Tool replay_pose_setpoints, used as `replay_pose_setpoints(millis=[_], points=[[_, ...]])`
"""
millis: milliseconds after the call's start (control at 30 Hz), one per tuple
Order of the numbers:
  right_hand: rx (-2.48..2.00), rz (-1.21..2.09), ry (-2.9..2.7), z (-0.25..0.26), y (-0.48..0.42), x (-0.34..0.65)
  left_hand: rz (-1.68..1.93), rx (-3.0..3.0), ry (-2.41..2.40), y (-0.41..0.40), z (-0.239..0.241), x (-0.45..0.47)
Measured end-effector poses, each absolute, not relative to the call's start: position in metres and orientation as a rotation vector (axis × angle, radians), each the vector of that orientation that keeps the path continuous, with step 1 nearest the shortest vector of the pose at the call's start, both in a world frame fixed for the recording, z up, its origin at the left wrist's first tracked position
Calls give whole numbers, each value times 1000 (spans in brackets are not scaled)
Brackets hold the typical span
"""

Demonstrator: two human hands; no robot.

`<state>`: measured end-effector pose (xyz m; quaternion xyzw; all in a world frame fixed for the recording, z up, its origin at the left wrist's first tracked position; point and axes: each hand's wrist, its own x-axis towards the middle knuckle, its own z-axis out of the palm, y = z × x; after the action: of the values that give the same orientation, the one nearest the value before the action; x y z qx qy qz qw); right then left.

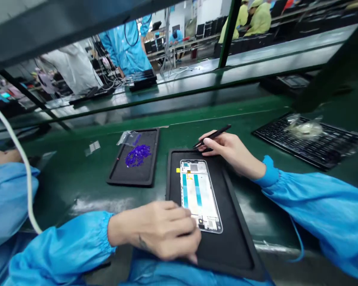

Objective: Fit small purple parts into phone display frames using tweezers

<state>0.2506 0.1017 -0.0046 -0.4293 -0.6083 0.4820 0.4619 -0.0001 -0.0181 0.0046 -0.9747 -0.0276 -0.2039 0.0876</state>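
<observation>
A phone mid-frame (204,186), silvery white with blue adhesive strips and a yellow tab, lies in a black tray (235,246) in front of me. My left hand (164,230) is at the frame's lower left edge, its fingers curled together. The fingertips overlap that edge, and whatever they pinch, if anything, is hidden. Above the tray's far right corner, my right hand (226,149) grips black tweezers (216,133) between thumb and fingers. The tweezer tips point left, over the tray's far rim and apart from the phone frame.
Left of the tray, a smaller black tray (131,176) holds a pile of small purple pieces (138,155) and a clear bag (128,138). A slotted black tray (313,147) with a plastic bag lies right. A white cable (24,159) hangs left, near a co-worker's sleeve (8,198).
</observation>
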Motion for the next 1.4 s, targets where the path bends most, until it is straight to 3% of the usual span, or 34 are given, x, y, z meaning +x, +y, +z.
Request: replay_pose_setpoints(millis=[367,567,767,1000,1200,1400], points=[[-1004,920,-1281,4,114,280,-248,-2833,-236,-14,-1,1],[-895,603,-1392,5,83,277,253,-2707,-618,84,0,5],[-753,282,-1789,-3,56,271,339,-2539,-924,198,28,23],[-764,261,-1932,-17,62,271,456,-2407,-1159,274,44,15],[-865,379,-1995,-19,69,273,362,-2344,-1219,263,55,15],[-917,474,-2008,-19,71,271,133,-2453,-877,146,78,37]])
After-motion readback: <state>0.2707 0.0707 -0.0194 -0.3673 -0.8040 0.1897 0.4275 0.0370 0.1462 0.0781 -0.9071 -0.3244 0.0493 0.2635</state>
